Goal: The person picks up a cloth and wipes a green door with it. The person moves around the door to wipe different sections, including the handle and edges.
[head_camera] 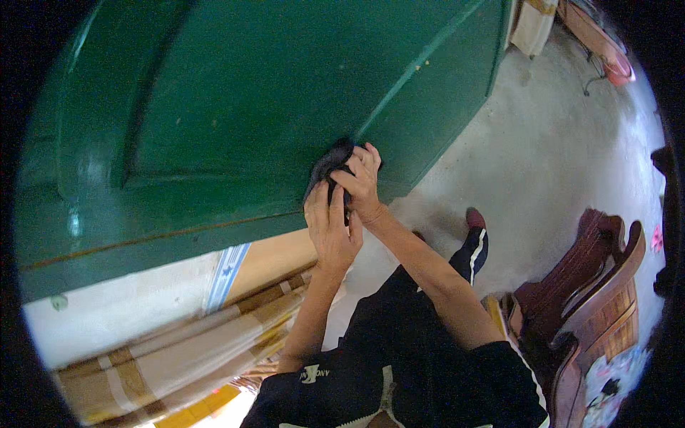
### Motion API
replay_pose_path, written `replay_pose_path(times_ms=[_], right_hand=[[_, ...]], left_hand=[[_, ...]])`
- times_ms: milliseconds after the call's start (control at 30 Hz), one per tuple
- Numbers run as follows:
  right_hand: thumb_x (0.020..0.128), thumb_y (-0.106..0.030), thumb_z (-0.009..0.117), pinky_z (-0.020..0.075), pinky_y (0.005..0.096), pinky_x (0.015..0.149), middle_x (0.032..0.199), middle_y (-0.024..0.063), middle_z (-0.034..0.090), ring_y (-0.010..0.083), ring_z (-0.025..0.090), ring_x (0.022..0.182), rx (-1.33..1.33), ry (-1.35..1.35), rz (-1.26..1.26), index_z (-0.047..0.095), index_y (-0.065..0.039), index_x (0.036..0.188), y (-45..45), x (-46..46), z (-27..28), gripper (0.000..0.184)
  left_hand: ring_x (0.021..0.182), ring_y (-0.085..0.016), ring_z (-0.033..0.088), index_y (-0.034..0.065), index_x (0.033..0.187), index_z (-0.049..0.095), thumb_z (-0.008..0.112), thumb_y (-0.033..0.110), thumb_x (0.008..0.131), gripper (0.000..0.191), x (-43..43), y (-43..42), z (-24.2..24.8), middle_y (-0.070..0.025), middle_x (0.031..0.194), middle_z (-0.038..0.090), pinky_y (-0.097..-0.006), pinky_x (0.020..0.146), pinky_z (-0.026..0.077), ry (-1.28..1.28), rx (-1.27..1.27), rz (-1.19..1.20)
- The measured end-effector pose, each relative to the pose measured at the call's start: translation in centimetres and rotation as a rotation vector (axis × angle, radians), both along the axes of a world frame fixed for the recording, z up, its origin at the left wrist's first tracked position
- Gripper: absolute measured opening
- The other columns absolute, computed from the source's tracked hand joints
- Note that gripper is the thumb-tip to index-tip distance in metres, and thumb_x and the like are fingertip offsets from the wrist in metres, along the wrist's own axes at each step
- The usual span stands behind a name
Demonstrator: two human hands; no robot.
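A large green panelled door [257, 107] fills the upper part of the view, with a raised moulding and a pale diagonal streak along its surface. Near its edge a bunched dark cloth [327, 165] is pressed against the green face. My right hand [361, 179] grips the cloth from the right, fingers curled over it. Just below and to the left, my left hand [333, 227] has its fingertips on the cloth's lower part. The two hands are close together and hide part of the cloth.
Long cardboard packages [198, 348] bound with brown tape lie at lower left by a white wall [134, 286]. On the right, carved dark wooden furniture [599, 299] stands on the grey floor [540, 160]. A wrapped post-like object [532, 27] is at upper right.
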State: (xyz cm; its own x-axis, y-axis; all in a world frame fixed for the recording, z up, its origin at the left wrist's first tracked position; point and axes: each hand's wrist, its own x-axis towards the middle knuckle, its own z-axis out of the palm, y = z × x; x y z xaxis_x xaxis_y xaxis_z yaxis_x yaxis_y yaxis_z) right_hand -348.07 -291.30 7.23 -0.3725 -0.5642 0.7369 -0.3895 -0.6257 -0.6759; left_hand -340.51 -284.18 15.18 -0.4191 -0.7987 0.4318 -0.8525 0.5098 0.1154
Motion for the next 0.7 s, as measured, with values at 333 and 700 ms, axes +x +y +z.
replay_pose_path(times_ms=[333,700], right_hand=[[0.07,-0.012,0.06,0.0302,0.0551,0.098,0.09,0.0077,0.054,0.0306,0.052,0.103,0.118,0.265,-0.256,0.066,-0.01,0.085,-7.9,-14.2,0.5,0.017],[0.073,-0.014,0.058,0.0326,0.0503,0.097,0.093,0.0055,0.058,0.0269,0.053,0.103,0.138,0.292,-0.497,0.068,-0.013,0.086,-22.7,-35.8,1.1,0.016]], left_hand=[[0.13,-0.045,0.033,-0.001,0.135,0.039,0.063,0.012,0.076,0.065,-8.8,-8.5,-0.9,-0.0268,0.141,0.035,-0.0555,0.108,0.025,-0.007,0.14,-0.171],[0.118,-0.039,0.046,-0.0004,0.126,0.045,0.067,0.014,0.073,0.059,-32.0,-24.9,-1.9,-0.0269,0.128,0.046,-0.0493,0.09,0.033,-0.118,-0.079,-0.223]])
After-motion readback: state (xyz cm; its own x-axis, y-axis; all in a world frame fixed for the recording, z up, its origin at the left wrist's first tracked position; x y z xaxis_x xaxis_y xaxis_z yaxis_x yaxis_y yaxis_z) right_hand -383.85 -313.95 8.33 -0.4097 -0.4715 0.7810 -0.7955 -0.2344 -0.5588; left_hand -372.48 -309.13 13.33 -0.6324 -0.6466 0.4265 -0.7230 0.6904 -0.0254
